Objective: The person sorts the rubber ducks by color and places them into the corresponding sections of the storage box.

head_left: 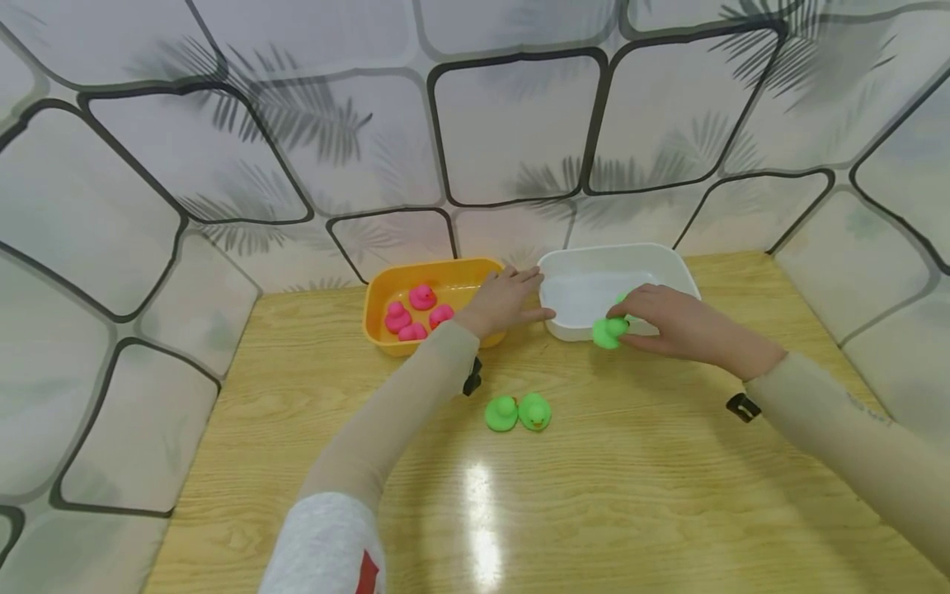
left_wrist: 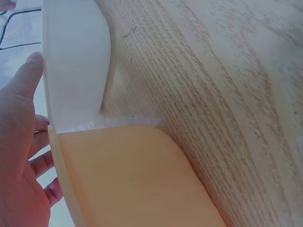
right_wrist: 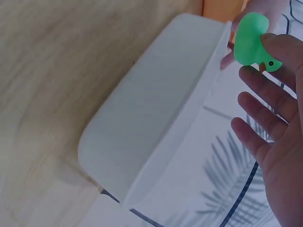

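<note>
My right hand (head_left: 668, 326) pinches a green rubber duck (head_left: 609, 332) between thumb and fingers at the front rim of the white tub (head_left: 575, 332). In the right wrist view the duck (right_wrist: 251, 40) shows its eye and orange beak, while the other fingers are spread. A second bit of green (head_left: 622, 297) peeks out behind that hand. My left hand (head_left: 500, 301) reaches over the right end of the orange tub (head_left: 378, 338), its fingers extended to the white tub's left rim. The left wrist view has its thumb (left_wrist: 29, 75) at the white tub's edge.
Several pink rubber ducks (head_left: 422, 296) lie in the orange tub, partly hidden by the left hand. Two green ducks (head_left: 501, 413) sit side by side on the wooden table (head_left: 594, 495), in front of the tubs. A patterned wall (head_left: 512, 132) stands close behind.
</note>
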Demonstrator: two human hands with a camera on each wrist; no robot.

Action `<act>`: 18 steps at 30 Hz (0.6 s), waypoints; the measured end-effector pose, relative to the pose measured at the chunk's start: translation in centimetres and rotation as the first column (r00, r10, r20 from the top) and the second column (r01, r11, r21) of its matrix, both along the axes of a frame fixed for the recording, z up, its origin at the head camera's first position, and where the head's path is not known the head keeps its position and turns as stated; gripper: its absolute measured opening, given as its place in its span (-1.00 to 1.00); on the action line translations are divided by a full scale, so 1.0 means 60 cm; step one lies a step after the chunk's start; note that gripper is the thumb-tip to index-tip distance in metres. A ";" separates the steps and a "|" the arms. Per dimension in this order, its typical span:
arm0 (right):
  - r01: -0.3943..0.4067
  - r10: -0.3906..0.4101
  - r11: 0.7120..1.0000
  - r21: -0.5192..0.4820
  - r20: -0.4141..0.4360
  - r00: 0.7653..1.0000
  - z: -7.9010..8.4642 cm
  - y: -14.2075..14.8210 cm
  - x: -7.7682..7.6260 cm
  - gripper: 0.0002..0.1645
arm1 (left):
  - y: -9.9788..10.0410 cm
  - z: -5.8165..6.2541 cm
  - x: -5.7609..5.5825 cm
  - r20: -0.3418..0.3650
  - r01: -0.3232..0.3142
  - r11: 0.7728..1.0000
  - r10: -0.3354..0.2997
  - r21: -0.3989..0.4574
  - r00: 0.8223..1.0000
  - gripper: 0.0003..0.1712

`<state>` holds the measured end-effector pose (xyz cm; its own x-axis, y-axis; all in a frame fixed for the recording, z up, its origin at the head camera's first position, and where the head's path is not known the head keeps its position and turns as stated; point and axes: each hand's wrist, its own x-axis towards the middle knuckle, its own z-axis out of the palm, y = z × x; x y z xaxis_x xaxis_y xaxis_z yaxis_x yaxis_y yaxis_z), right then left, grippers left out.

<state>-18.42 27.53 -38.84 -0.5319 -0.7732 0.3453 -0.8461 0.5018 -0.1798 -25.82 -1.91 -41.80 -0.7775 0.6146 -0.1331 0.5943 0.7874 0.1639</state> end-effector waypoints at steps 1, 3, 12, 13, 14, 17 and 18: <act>0.009 -0.009 1.000 0.000 0.001 1.000 0.002 0.002 -0.005 -0.55 | 0.000 -0.001 0.000 -0.001 -0.001 1.000 0.001 0.000 1.000 -0.04; 0.024 -0.024 1.000 0.000 0.004 1.000 0.006 0.006 -0.018 -0.57 | 0.000 -0.002 -0.001 -0.004 0.000 1.000 0.000 0.000 1.000 -0.04; 0.146 -0.152 0.987 0.066 0.106 0.983 0.034 0.012 -0.070 -0.64 | -0.001 0.002 0.001 0.013 -0.003 1.000 0.003 0.010 1.000 -0.04; 0.160 -0.168 0.984 0.073 0.117 0.979 0.037 0.012 -0.076 -0.65 | -0.001 0.003 0.001 0.015 -0.004 1.000 0.004 0.012 1.000 -0.04; 0.172 -0.181 0.982 0.080 0.127 0.975 0.038 0.010 -0.082 -0.65 | -0.001 0.003 0.001 0.016 -0.004 1.000 0.004 0.013 1.000 -0.04; 0.201 -0.214 0.974 0.100 0.142 0.967 0.041 0.007 -0.097 -0.65 | -0.001 0.001 0.001 0.013 -0.003 1.000 0.002 0.015 1.000 -0.04; 0.211 -0.225 0.972 0.106 0.146 0.963 0.040 0.007 -0.101 -0.64 | -0.001 0.001 0.001 0.011 -0.001 1.000 0.001 0.014 1.000 -0.04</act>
